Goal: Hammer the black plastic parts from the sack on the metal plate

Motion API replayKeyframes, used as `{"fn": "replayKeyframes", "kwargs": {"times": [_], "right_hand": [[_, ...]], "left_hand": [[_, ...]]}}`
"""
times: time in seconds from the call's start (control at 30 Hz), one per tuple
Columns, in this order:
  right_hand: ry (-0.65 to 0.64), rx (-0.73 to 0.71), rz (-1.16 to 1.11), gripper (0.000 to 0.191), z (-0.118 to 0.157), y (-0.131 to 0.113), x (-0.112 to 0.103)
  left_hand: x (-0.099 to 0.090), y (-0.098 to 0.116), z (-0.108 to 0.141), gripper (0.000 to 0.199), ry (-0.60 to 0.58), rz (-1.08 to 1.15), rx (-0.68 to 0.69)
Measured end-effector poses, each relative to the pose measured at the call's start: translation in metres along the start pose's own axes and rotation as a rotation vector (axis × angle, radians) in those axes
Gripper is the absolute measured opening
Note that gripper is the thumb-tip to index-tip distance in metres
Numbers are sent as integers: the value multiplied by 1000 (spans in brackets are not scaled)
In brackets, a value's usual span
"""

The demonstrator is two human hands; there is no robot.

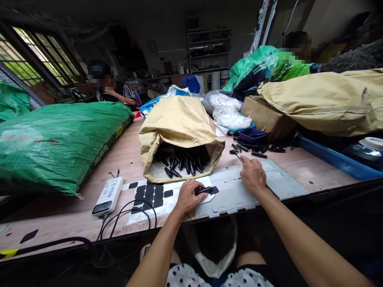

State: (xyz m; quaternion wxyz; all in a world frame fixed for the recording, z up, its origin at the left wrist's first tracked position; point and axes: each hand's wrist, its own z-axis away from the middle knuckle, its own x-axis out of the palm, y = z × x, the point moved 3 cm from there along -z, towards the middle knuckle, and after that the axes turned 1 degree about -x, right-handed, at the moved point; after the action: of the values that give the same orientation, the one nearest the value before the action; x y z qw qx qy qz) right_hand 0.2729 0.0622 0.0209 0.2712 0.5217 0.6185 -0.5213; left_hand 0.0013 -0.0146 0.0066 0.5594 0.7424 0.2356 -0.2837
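Observation:
My left hand [189, 196] is closed around a black pen-like tube [204, 191] low over the grey sheet [278, 177] at the table's front edge. My right hand [253, 174] grips a thin metal-shafted tool [238, 157], its far end close to the loose black parts; its exact kind is unclear. Ahead of my left hand lies a tan sack [179, 119], its mouth facing me, with several black tubes [188, 164] inside. Beside that hand, black rounded-square stickers [149, 196] sit on a white sheet [176, 207].
A white power bank [108, 196] with black cables [119, 211] lies at left, near a large green sack [60, 139]. Loose black parts [259, 154], a purple tray [253, 135], a cardboard box [266, 115] and a blue tray [329, 153] occupy the right. Two people sit beyond.

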Motion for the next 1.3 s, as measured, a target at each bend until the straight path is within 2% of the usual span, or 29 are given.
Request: {"fn": "replayKeyframes", "kwargs": {"times": [0.07, 0.13, 0.23, 0.33, 0.43, 0.57, 0.7, 0.87, 1.07, 1.2, 1.3], "right_hand": [[105, 58, -146, 45, 12, 6, -20], [163, 13, -313, 45, 34, 4, -34], [35, -173, -530, 41, 76, -14, -39], [-105, -299, -590, 39, 113, -36, -34], [-156, -344, -557, 41, 133, -52, -29], [-187, -386, -485, 43, 144, -62, -24], [-192, -393, -367, 43, 148, -64, -22], [-81, -354, -355, 44, 142, -61, -30], [-107, -314, -318, 42, 139, -52, -28], [33, -245, -310, 41, 113, -30, -34], [73, -145, -142, 41, 78, -7, -28]], "left_hand": [[1, -2, 0, 14, 5, 6, 0], [2, -3, -1, 13, 8, 20, -3], [2, -3, -1, 10, 10, 42, -12], [2, -4, -1, 9, 11, 61, -6], [3, -5, -1, 9, 15, 77, 2], [4, -7, -1, 9, 23, 60, -4], [4, -6, -2, 10, 27, 52, 2], [4, -6, -1, 9, 31, 85, 1], [3, -4, 0, 8, 32, 61, -2], [2, -2, 0, 8, 24, 37, -14], [1, -3, -1, 10, -3, 36, -26]]}}
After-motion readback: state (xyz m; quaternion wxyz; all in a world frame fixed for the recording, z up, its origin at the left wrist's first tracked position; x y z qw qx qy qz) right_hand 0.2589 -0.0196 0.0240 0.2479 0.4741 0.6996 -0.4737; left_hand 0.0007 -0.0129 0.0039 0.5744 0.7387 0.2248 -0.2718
